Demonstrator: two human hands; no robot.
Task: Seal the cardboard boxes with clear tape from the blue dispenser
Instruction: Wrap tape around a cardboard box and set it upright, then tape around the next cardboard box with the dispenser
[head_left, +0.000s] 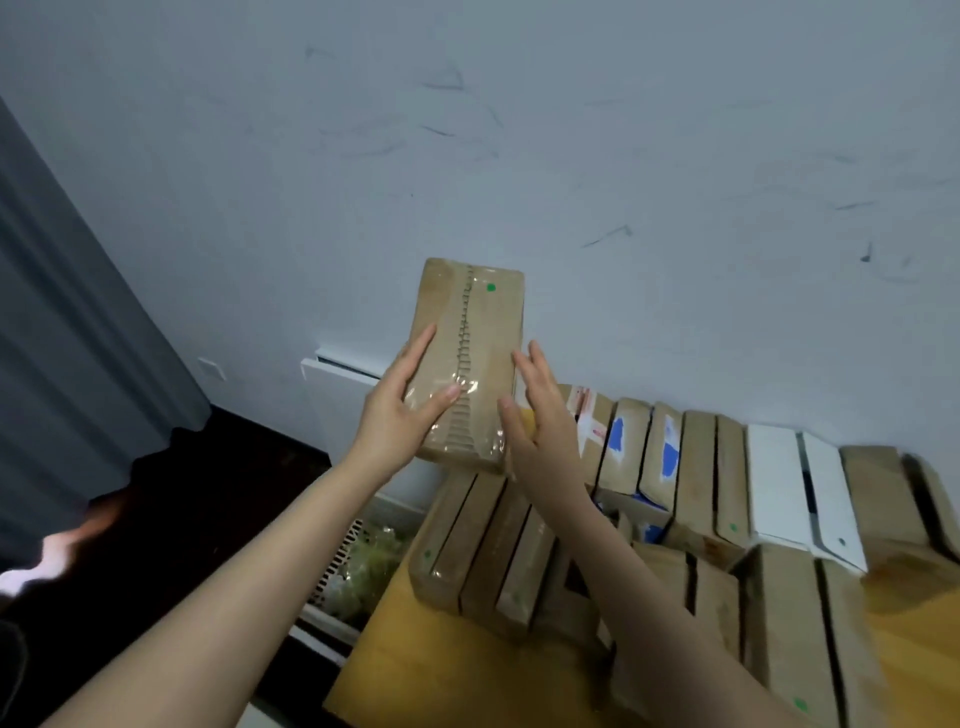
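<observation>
I hold a flat cardboard box (485, 332) upright in the air in front of the wall. Clear tape covers its face over a serrated centre seam, and a green dot sits near its top. My left hand (400, 415) grips the box's lower left edge, thumb across the front. My right hand (545, 421) is at the lower right edge with straight fingers; its thumb touches the taped face. No blue tape dispenser is in view.
Rows of cardboard boxes (483, 551) stand on edge on a wooden table (441, 680) below my hands, with two white boxes (779, 488) among them. A white basket (358, 566) with pale filling sits left of the table. A grey curtain (78, 338) hangs at the left.
</observation>
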